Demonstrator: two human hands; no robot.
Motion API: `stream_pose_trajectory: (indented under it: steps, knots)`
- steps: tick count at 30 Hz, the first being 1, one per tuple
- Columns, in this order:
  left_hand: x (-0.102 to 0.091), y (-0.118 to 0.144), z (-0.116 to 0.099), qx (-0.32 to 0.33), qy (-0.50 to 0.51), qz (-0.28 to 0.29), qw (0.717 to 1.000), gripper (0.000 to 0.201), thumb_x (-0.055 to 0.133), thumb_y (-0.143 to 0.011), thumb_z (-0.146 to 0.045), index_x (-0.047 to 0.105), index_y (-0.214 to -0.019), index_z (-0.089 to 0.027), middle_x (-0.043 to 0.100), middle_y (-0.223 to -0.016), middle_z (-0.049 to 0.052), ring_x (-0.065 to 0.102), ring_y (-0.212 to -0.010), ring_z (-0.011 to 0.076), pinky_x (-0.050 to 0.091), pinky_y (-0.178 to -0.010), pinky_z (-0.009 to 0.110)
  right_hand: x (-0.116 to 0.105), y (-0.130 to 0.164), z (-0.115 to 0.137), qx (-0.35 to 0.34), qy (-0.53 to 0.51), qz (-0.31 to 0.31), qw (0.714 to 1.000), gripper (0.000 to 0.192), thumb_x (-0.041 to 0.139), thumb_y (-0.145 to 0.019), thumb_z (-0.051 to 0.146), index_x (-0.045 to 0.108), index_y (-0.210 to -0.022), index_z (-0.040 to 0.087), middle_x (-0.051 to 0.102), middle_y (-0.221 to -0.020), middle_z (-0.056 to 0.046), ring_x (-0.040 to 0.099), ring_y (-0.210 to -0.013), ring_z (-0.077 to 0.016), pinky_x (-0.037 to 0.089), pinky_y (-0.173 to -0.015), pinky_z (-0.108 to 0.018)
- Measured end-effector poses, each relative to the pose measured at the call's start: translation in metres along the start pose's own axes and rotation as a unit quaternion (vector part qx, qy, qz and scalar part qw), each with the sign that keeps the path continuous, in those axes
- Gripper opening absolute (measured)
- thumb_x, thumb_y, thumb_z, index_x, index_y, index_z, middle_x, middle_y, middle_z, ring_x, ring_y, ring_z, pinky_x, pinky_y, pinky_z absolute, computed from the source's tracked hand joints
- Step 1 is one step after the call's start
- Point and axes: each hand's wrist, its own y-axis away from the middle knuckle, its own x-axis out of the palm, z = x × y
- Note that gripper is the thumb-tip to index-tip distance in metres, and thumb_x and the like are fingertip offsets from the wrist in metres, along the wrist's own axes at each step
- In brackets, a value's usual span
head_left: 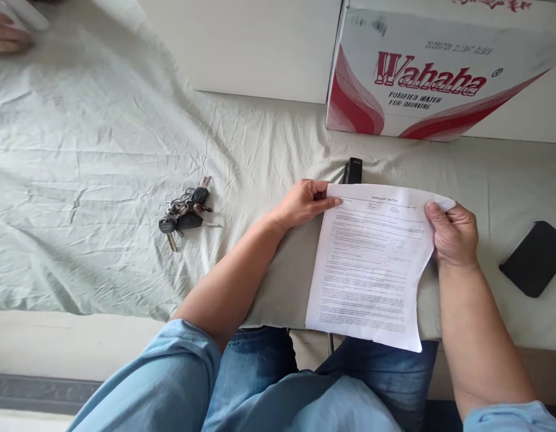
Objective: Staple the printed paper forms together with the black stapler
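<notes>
A white printed sheet of paper, headed "OVERLEAF NOTES", is held up above the near edge of the cloth-covered table. My left hand pinches its upper left corner, thumb on the printed face. At the upper right corner my right hand grips it with the thumb in front and the fingers behind. The sheet bows slightly, and its lower edge hangs past the table edge over my lap. Just behind its top edge, a black object is partly hidden; its kind I cannot make out.
A bunch of keys lies left on the pale green cloth. To the right rests a black, flat phone-like object. A Wahaha water carton stands at the back right. Another person's hand shows at the top left corner.
</notes>
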Motion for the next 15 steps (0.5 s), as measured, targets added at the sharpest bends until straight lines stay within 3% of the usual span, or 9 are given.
stream_pose_trajectory:
  steps: [3,6,11,15]
  knots:
    - [0.004,-0.003,0.002,-0.024,0.109,-0.057,0.992,0.067,0.107,-0.074,-0.075,0.079,-0.098,-0.02,0.085,-0.098,0.006,0.08,-0.093,0.0212,0.068,-0.086,0.036,0.0,-0.002,-0.003,-0.014,-0.035,0.045,0.998,0.063,0.11,-0.065,0.073,0.086,-0.096,0.024,0.09,-0.102,-0.011,0.085,-0.102,-0.0331,0.07,-0.097,-0.051]
    - [0.006,-0.004,0.0,-0.028,0.156,-0.095,0.983,0.074,0.106,-0.071,-0.081,0.077,-0.102,-0.021,0.085,-0.103,0.007,0.079,-0.095,0.0209,0.066,-0.086,0.035,0.001,-0.004,-0.004,-0.012,-0.01,0.047,0.999,0.062,0.115,-0.059,0.061,0.089,-0.102,0.024,0.092,-0.111,-0.01,0.083,-0.104,-0.0302,0.07,-0.102,-0.049]
    - [0.004,-0.003,-0.007,-0.013,0.129,-0.08,0.988,0.077,0.087,-0.085,-0.097,0.061,-0.081,-0.024,0.055,-0.071,-0.002,0.051,-0.064,0.0113,0.043,-0.062,0.032,0.0,-0.009,-0.006,-0.036,0.025,-0.025,0.999,0.052,0.113,-0.061,0.05,0.088,-0.098,0.021,0.091,-0.102,-0.007,0.08,-0.094,-0.0249,0.067,-0.103,-0.045]
    - [0.003,-0.001,-0.012,-0.016,0.075,-0.049,0.996,0.073,0.083,-0.089,-0.096,0.067,-0.082,-0.025,0.047,-0.066,-0.004,0.04,-0.061,0.0121,0.033,-0.059,0.035,-0.003,-0.011,-0.001,-0.055,-0.002,-0.046,0.997,0.042,0.11,-0.064,0.045,0.085,-0.088,0.022,0.089,-0.101,-0.008,0.079,-0.097,-0.025,0.065,-0.101,-0.044]
